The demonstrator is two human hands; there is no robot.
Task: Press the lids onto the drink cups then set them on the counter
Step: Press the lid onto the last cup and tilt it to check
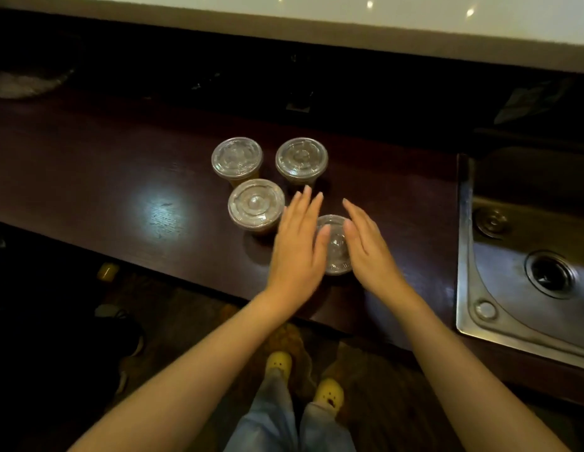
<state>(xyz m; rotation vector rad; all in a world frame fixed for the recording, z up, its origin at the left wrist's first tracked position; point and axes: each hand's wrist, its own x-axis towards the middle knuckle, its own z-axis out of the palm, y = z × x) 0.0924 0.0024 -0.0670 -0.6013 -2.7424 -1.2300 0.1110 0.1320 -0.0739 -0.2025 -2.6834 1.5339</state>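
Head view. Nearest the lens, at 6 o'clock, two bare forearms reach forward over pale trouser legs and a pair of yellow slippers (330, 391) standing on the dark floor. Left hand (297, 247), fingers straight and held together, lies flat over the left edge of the near cup's lid (336, 245), closed on nothing. Right hand (368, 246), likewise flat and unclenched, palm turned inward, sits at the right edge of the same lid; whether either palm actually presses on the plastic cannot be told. Both hands flank the near cup, which stands near the front edge of the dark wooden counter (121, 158) at the frame's centre, with only its clear lid showing between the hands. Three further cups stand upright on the counter, each capped with a clear domed lid: the middle cup (256, 204) at 10 o'clock from the near cup, just beside the left fingertips; the far-left cup (237, 157) at 11 o'clock; the far-right cup (301, 157) at 12 o'clock, just beyond the left hand's fingertips. Amber liquid shows under the lids' rims. At 3 o'clock a steel sink (499, 288) adjoins the counter's end. At 12 o'clock, beyond a dark recess, runs a pale upper ledge (349, 24).
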